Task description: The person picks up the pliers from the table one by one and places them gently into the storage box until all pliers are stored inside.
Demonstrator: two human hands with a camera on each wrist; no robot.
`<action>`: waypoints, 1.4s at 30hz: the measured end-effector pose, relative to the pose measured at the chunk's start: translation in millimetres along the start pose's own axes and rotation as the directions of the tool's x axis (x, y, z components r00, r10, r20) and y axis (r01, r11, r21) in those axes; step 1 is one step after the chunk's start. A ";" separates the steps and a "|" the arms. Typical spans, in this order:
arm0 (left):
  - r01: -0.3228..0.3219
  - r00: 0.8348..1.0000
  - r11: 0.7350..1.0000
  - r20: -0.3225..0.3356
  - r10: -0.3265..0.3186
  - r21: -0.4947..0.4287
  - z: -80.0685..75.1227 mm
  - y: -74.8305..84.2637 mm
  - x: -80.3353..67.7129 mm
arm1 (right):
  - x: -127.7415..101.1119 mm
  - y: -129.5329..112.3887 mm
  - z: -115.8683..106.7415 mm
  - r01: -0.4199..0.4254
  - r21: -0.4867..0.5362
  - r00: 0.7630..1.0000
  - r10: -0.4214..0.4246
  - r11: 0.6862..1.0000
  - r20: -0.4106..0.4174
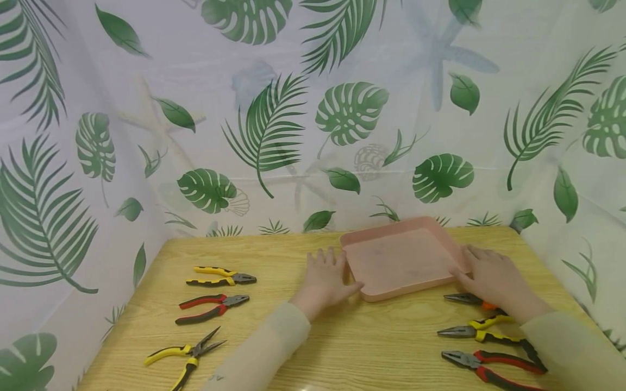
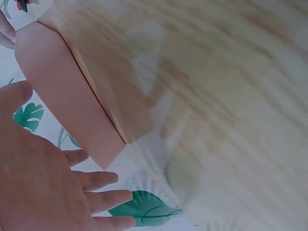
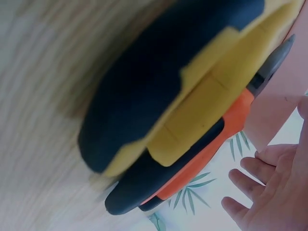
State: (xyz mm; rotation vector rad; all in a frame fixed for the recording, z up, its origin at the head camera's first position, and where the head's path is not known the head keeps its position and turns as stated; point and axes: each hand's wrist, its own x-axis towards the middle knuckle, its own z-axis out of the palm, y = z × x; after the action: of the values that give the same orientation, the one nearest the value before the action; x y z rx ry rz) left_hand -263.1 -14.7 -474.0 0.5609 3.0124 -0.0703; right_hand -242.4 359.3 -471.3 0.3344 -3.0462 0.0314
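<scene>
A shallow pink tray [image 1: 398,260] lies slightly turned at the back of the wooden table. At its left side is my left hand [image 1: 325,279], fingers spread, thumb by the near left corner. My right hand [image 1: 494,277] is at the right side, with its thumb at the near right corner and its fingers along the outside. Both wrist views show extended fingers beside the tray wall [image 2: 72,96]. Below my right hand lie orange-handled pliers [image 1: 469,300], partly hidden by it, then yellow-and-black pliers [image 1: 471,331] and red-and-black pliers [image 1: 481,359].
On the table's left side lie yellow-and-black pliers [image 1: 230,278], red-and-black pliers [image 1: 222,307] and yellow-handled long-nose pliers [image 1: 193,352] with parted jaws. A leaf-patterned white curtain [image 1: 293,163] stands behind the table [image 1: 293,255] and along both sides.
</scene>
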 end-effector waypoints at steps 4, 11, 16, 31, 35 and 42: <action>-0.004 1.000 1.000 -0.001 0.004 -0.021 -0.8 -5.9 -3.5 | -0.8 -4.0 -0.3 0.011 -0.006 1.000 -0.011 1.000 -0.004; 0.001 1.000 1.000 0.008 -0.001 -0.016 -0.1 -16.2 -9.8 | -1.4 -13.5 -3.5 0.030 0.001 0.999 -0.030 1.000 0.017; 0.011 1.000 1.000 0.029 -0.012 0.015 -2.3 -24.5 -16.2 | -1.2 -19.0 -4.5 0.056 -0.021 0.998 -0.055 0.998 0.031; 0.019 0.999 0.995 0.047 -0.015 -0.097 1.5 -50.3 -24.8 | -1.9 -34.1 -7.6 0.137 -0.032 0.990 -0.136 0.990 0.021; 0.020 0.999 0.994 0.049 -0.015 -0.105 1.3 -54.6 -28.0 | -0.9 -37.6 -8.0 0.145 -0.029 0.989 -0.145 0.989 0.021; 0.023 0.999 0.993 0.050 -0.017 -0.120 5.3 -61.2 -36.0 | -2.4 -41.4 -3.3 0.163 -0.018 0.987 -0.163 0.986 0.014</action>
State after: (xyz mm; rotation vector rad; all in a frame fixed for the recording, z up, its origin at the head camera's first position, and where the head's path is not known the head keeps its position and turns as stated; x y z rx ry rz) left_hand -251.3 -84.9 -474.4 0.5103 2.9500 0.0946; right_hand -230.8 319.6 -467.7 0.5833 -3.0174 -0.0095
